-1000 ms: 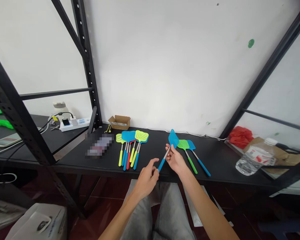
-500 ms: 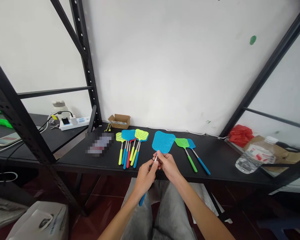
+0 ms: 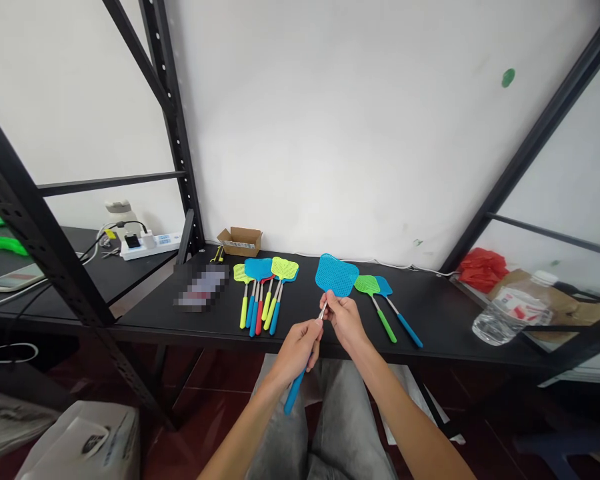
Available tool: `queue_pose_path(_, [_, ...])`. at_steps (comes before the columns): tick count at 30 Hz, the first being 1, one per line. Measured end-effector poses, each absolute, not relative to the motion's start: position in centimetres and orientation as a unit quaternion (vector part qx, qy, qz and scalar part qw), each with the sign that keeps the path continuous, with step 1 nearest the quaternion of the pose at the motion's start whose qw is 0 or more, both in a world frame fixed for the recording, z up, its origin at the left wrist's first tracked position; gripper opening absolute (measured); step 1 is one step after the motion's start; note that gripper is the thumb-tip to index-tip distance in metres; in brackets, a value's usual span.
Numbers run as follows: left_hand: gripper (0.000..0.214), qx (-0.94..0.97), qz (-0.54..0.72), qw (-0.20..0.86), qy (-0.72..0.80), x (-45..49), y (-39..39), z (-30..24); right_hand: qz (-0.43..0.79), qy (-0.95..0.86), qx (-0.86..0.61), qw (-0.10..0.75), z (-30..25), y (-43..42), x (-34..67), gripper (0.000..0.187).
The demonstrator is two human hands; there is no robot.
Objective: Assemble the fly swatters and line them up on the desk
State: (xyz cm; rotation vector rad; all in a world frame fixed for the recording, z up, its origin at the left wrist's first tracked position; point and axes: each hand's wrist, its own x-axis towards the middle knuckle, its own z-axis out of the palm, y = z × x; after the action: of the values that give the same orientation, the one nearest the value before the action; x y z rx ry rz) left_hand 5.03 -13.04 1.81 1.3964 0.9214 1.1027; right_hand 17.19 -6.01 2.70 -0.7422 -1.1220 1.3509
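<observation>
A blue fly swatter [image 3: 337,275] is held in front of me, its mesh head up and its blue handle pointing down toward my lap. My left hand [image 3: 300,347] is wrapped round its metal rod just above the handle. Higher up, my right hand [image 3: 344,320] pinches the rod close below the head. To the right, a green fly swatter [image 3: 383,319] and another blue one [image 3: 406,325] lie side by side on the black table [image 3: 170,313]. Several yellow, blue and red swatters [image 3: 260,300] lie bunched on the left.
An open cardboard box [image 3: 240,241] stands against the wall, with a blurred flat item [image 3: 203,287] in front of it. At the right lies a large plastic bottle [image 3: 513,310] beside a red bag [image 3: 481,268]. A power strip [image 3: 150,245] sits at the left behind black shelf posts [image 3: 80,267].
The held swatter has shifted slightly right and up. My hands are further apart along the rod, and more of its metal and blue handle shows.
</observation>
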Motion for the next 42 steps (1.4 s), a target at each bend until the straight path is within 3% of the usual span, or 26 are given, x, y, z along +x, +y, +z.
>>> queue_pose_path(9, [0.043,0.752,0.358,0.250,0.494,3.4,-14.6,3.3,0.495,-0.407,-0.347,0.685,4.8,-2.0,22.1,0.039])
queue_pose_path(19, [0.026,0.720,0.371,0.321,0.491,3.0,-14.4,2.8,0.525,-0.384,-0.331,0.684,4.7,-5.1,21.5,0.035])
queue_pose_path(29, [0.043,0.706,0.389,0.296,0.513,3.5,-13.8,2.2,0.535,-0.617,-0.347,0.461,1.2,-8.5,18.6,0.043])
queue_pose_path(42, [0.043,0.722,0.356,0.245,0.541,4.2,-13.8,2.1,0.578,-0.508,-0.396,0.502,1.2,-7.1,18.7,0.051])
